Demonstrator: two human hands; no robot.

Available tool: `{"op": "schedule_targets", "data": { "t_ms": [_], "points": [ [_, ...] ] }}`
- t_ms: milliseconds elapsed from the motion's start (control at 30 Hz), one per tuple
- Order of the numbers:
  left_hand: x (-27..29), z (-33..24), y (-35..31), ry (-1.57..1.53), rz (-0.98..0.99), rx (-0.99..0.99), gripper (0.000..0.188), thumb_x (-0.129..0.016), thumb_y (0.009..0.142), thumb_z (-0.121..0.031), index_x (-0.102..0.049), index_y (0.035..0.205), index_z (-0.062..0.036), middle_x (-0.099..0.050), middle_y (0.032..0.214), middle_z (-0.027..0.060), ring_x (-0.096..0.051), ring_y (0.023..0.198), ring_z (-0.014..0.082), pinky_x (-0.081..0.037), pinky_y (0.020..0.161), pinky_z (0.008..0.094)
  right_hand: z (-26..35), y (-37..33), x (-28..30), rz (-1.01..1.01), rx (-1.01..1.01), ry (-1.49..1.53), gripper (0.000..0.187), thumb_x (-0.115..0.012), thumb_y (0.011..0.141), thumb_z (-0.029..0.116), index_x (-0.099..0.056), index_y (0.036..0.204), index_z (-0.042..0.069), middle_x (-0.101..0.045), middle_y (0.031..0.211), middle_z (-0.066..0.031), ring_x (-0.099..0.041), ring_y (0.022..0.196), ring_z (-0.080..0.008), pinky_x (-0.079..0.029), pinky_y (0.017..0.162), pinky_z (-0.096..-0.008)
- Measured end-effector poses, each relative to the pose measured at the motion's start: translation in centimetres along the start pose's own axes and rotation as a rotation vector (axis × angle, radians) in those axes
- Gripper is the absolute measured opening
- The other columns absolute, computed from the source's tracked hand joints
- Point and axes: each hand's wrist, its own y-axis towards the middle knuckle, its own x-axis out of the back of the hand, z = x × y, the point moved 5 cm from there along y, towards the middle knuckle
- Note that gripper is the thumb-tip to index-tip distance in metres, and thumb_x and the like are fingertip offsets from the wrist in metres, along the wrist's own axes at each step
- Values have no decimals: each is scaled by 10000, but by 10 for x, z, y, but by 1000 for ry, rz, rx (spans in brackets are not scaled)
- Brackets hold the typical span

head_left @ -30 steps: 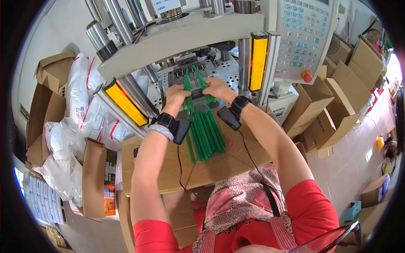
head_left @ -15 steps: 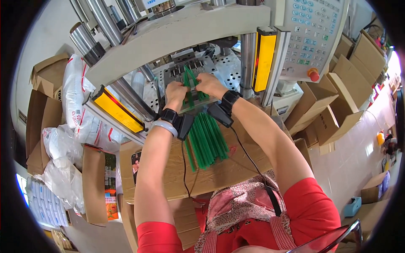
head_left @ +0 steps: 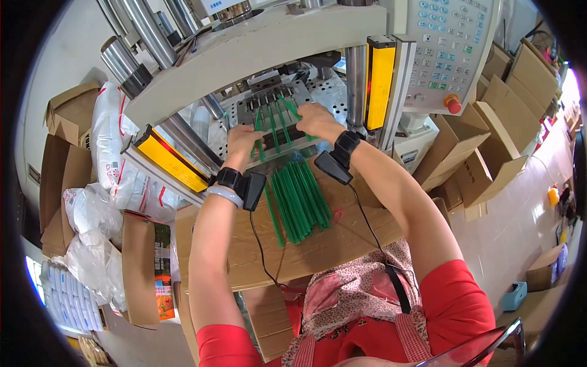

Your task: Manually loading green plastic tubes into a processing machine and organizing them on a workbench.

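Note:
Under the press, my left hand (head_left: 243,142) is closed on a thin green plastic strip (head_left: 258,128) at the left side of the metal mould (head_left: 294,92). My right hand (head_left: 316,120) pinches another green strip at the mould's right side, that strip slanting toward the back. Between the hands, more green strips (head_left: 273,129) lie lengthwise over the mould, apart from each other. A bundle of green strips (head_left: 299,202) rests on the cardboard-covered table (head_left: 244,269) nearer to me, with one strip lying loose along its left side.
Yellow light-barrier posts (head_left: 380,82) flank the press opening, beside steel columns (head_left: 356,85). A control panel (head_left: 446,55) with a red button hangs at the right. Open cardboard boxes (head_left: 465,147) stand on the right; white sacks (head_left: 107,140) are on the left. Wrist-device cables run toward me.
My hands have moved apart, the left to the left and the right to the right. The green strips that were bunched between them are now spread over the mould.

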Motion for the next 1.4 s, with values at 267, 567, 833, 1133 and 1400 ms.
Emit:
{"op": "schedule_targets", "data": {
  "t_ms": [267, 567, 833, 1133, 1400],
  "points": [
    [-10, 6, 14, 146, 5, -53, 254, -670, 756, 29, -541, 973, 55, -632, 722, 157, -657, 577, 269, -461, 435, 352, -5, 3, -7, 11, -15, 34, 435, -659, 761, 218, -618, 1153, 35, -636, 1121, -182, -599, 1047, -346, -482, 869, -410],
    [-11, 6, 6, 50, 9, -18, 227, -652, 788, -8, -561, 986, 54, -627, 713, 127, -656, 587, 250, -480, 458, 346, 3, 3, -7, 48, -92, 57, 442, -651, 779, 250, -613, 1174, 54, -642, 1133, -154, -589, 1075, -341, -479, 886, -413],
    [10, -3, 6, 545, -230, -223, 276, -627, 820, -145, -590, 1052, 1, -674, 846, 208, -681, 777, 335, -534, 670, 426, 3, 4, -1, -86, 23, 33, 262, -617, 798, 177, -639, 981, -9, -644, 1050, -212, -612, 1014, -383, -500, 838, -470],
    [-5, -21, -16, 981, -294, -376, 305, -640, 828, -233, -601, 1050, -29, -670, 939, 227, -651, 908, 383, -526, 775, 459, -9, -1, -1, -44, 3, -106, 298, -608, 825, 240, -598, 1004, 2, -652, 985, -211, -617, 958, -408, -499, 831, -485],
    [-10, -23, -14, 1017, -274, -296, 256, -652, 817, -222, -609, 967, -19, -668, 930, 226, -644, 906, 408, -529, 793, 470, 1, -11, 2, -195, 39, -111, 257, -593, 843, 226, -622, 962, -1, -655, 967, -216, -628, 953, -395, -509, 813, -483]
  ]
}}
